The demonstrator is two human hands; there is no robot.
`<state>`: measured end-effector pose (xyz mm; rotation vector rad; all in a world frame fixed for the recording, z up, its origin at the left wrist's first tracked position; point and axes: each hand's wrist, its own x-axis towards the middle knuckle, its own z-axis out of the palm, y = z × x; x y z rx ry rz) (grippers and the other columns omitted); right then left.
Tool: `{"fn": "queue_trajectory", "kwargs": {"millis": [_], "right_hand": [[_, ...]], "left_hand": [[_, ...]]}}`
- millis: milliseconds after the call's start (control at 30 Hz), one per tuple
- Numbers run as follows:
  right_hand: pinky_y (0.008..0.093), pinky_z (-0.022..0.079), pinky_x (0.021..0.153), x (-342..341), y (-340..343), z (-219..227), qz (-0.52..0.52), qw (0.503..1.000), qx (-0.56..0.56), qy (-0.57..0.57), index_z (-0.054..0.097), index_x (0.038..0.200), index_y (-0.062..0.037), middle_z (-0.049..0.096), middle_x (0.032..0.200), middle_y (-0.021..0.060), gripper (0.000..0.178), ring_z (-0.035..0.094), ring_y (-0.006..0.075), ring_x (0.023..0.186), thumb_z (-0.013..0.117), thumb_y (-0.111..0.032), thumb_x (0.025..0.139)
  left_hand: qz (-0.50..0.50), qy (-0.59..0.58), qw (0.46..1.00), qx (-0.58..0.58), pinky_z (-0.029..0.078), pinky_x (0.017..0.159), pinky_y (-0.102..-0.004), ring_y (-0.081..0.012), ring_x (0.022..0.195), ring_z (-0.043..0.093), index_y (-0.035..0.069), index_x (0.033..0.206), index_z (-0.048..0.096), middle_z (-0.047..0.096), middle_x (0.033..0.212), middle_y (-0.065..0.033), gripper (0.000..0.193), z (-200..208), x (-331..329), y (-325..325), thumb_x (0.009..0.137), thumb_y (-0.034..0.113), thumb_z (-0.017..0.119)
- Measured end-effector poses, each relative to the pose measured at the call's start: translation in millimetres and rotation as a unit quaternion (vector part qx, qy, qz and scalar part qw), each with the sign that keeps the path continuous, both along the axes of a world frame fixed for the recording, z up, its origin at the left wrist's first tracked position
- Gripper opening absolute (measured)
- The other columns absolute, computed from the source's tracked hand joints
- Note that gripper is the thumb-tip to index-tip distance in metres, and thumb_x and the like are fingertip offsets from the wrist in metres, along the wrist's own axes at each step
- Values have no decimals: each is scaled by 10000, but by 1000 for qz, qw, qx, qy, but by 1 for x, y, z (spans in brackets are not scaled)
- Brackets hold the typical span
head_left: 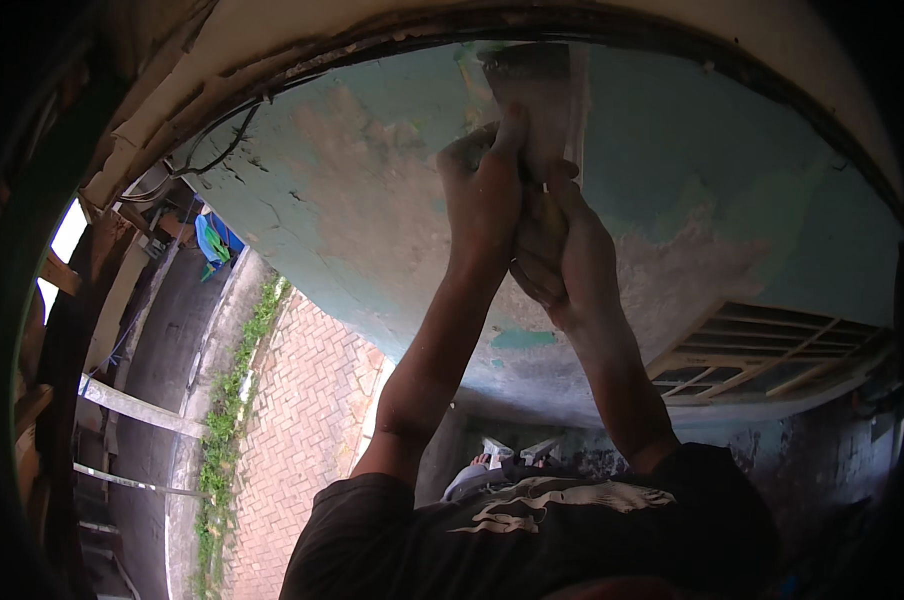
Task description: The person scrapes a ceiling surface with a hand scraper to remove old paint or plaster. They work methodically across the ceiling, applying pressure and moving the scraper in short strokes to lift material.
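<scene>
A wide scraper (pixel 542 110) lies with its blade up against the wall (pixel 662 130), which has flaking blue-green paint and bare pinkish-grey patches. Around its handle, at the lower end of the blade, my right hand (pixel 584 250) is closed, with the thumb pointing up. My left hand (pixel 484 195) grips the blade's left side, its thumb stretched up along the face. Most of the handle is hidden in my right palm. The blade's dark upper edge reaches near the top of the wall.
A vent grille (pixel 762 350) with wooden bars is set in the wall at right. A dark cable (pixel 227 150) hangs at the upper left. Far below on the left are brick paving (pixel 297 400), a grass strip (pixel 234 430) and a road (pixel 167 330). My feet (pixel 517 455) show below.
</scene>
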<state>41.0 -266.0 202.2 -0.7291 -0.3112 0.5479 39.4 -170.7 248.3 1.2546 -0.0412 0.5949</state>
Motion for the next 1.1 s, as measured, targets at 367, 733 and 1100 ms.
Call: {"fn": "queue_trajectory", "kwargs": {"millis": [367,733,1100], "right_hand": [[226,240,258,4,10,13,10,999,6,-41,511,797,-122,347,452,-65,443,269,63,264,402,-454,1069],[225,222,257,-8,18,5,-7,999,-25,-31,458,741,-147,306,454,-72,475,244,59,272,381,-481,1070],[226,204,244,-22,12,-10,-1,999,-46,-16,411,698,-147,305,445,-68,498,247,51,268,376,-475,1072]], "left_hand": [[2,12,1000,-5,488,596,-281,-161,592,623,-60,846,667,675,684,-105,401,10,0,8,998,304,599],[28,33,999,-5,420,511,-279,-125,522,564,-14,754,631,640,632,-77,393,-3,-4,14,1000,290,591],[6,59,998,-31,466,575,-277,-142,591,622,-40,789,649,666,682,-115,409,-19,-15,11,1010,297,582]]}}
